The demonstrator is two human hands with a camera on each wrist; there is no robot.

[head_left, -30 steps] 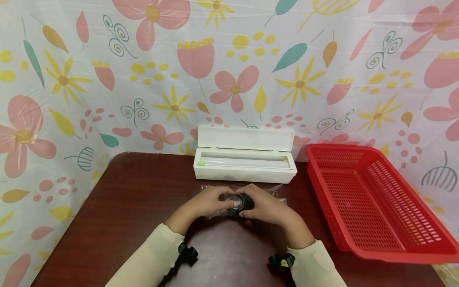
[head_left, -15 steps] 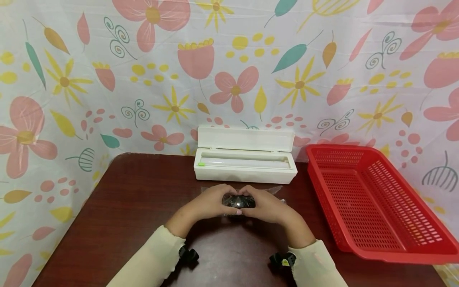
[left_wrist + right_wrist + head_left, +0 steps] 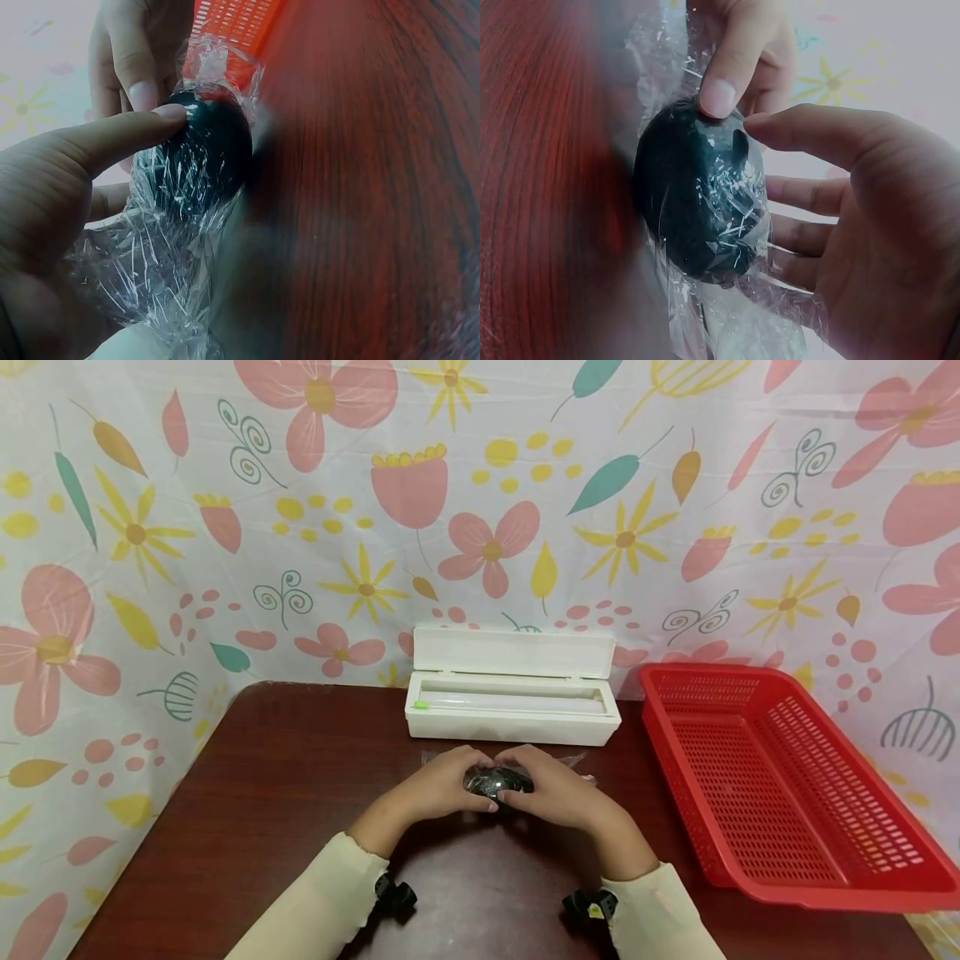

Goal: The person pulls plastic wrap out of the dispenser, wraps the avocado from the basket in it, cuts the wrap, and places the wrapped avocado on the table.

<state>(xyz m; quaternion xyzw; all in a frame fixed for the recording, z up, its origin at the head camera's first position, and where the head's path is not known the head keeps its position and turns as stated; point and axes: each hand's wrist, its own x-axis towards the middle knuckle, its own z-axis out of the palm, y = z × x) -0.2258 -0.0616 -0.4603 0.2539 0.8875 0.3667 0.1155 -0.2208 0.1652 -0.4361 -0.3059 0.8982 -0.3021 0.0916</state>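
Observation:
Between both hands sits a dark, smooth oval thing (image 3: 487, 782), like an avocado in shape, wrapped in clear cling film. Crinkled film (image 3: 142, 277) clings to its side and trails off beyond both ends. The left hand (image 3: 433, 785) curls round its left end, with the thumb on it in the left wrist view. From the right, the right hand (image 3: 557, 789) holds it, fingers behind and thumb (image 3: 780, 124) at its near side. The dark oval (image 3: 697, 191) rests on or just over the table; contact beneath is hidden.
Behind the hands stands a white cling film box (image 3: 513, 722), its lid raised, with a roll and a green slide cutter (image 3: 422, 704). A red perforated basket (image 3: 757, 793) lies at the right of the brown table (image 3: 247, 802). Floral cloth (image 3: 480, 485) hangs behind.
The hands have closed in round the dark oval, and less loose film shows beside it. Both thumbs have shifted along its near side; the arms stay nearly in place.

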